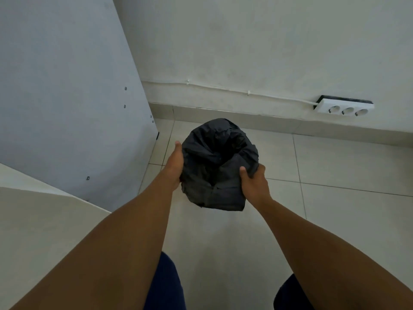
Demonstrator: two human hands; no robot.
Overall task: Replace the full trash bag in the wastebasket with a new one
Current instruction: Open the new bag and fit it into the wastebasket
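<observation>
A black trash bag point(218, 162) covers a small wastebasket on the tiled floor, draped over its rim and down its sides so the basket itself is hidden. The bag's mouth sags open in the middle. My left hand point(175, 163) lies flat against the bag's left side, fingers extended. On the near right rim, my right hand point(253, 182) grips the bag's plastic, with the thumb hooked over the edge.
A grey cabinet panel point(73, 97) stands at the left, and a pale tabletop point(44, 220) lies below it. A white power strip point(345, 107) with three sockets sits on the baseboard at the right, fed by a cable along the wall. My knees show at the bottom.
</observation>
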